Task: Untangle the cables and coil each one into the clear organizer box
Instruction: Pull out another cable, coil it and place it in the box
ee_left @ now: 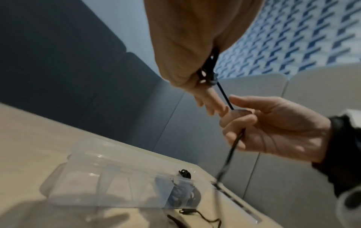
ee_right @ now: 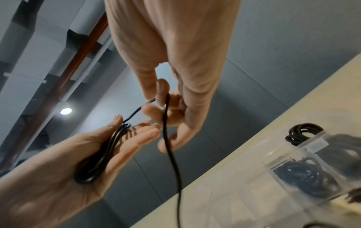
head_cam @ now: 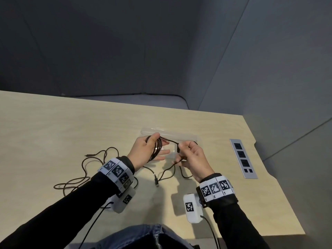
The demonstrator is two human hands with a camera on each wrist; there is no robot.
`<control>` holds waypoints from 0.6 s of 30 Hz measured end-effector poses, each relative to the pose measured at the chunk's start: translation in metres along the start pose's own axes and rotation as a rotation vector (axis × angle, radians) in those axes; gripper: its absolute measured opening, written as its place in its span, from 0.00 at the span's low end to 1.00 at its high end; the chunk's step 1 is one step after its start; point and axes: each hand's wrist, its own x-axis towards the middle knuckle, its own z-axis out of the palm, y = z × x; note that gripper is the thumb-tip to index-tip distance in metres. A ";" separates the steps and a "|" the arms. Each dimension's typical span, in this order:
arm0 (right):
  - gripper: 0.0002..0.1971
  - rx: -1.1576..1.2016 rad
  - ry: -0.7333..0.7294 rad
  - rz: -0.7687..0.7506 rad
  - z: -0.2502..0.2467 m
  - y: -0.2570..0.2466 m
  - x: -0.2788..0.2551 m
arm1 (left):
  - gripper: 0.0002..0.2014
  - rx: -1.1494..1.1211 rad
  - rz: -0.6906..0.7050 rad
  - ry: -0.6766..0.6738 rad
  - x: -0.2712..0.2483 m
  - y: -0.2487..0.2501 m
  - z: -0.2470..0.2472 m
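Above the organizer box [head_cam: 186, 136], the left hand [head_cam: 143, 150] is pinning coiled cable [head_cam: 158, 148] under its thumb — the right hand [head_cam: 193, 159] is pinching the taut free run, stretching rightward.

Your work surface is a light wood table [head_cam: 53, 123]. A grey socket strip [head_cam: 242, 158] sits recessed flush near its right edge. Grey padded seating [head_cam: 125, 100] and dark wall panels [head_cam: 107, 42] stand behind.

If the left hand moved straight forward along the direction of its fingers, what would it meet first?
Probably the right hand: the left hand holds the cable coil, its fingers extended toward the right hand's fingers. The clear organizer box lies below and beyond; depth is uncertain.
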 end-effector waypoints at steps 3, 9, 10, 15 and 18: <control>0.06 -0.067 0.016 -0.070 0.002 0.006 0.002 | 0.20 -0.059 0.029 0.024 0.001 0.000 -0.002; 0.05 -0.348 -0.149 -0.070 0.005 0.024 0.001 | 0.21 -0.169 0.049 0.047 0.005 -0.008 -0.005; 0.04 -0.412 -0.212 -0.065 0.008 0.029 0.000 | 0.21 -0.199 0.050 0.056 0.006 -0.008 -0.004; 0.12 -0.637 -0.324 -0.044 0.021 0.045 -0.010 | 0.18 -0.212 0.080 0.196 0.011 -0.005 -0.007; 0.15 -0.887 -0.471 -0.045 0.024 0.044 -0.021 | 0.16 0.055 0.227 0.322 0.015 -0.011 -0.019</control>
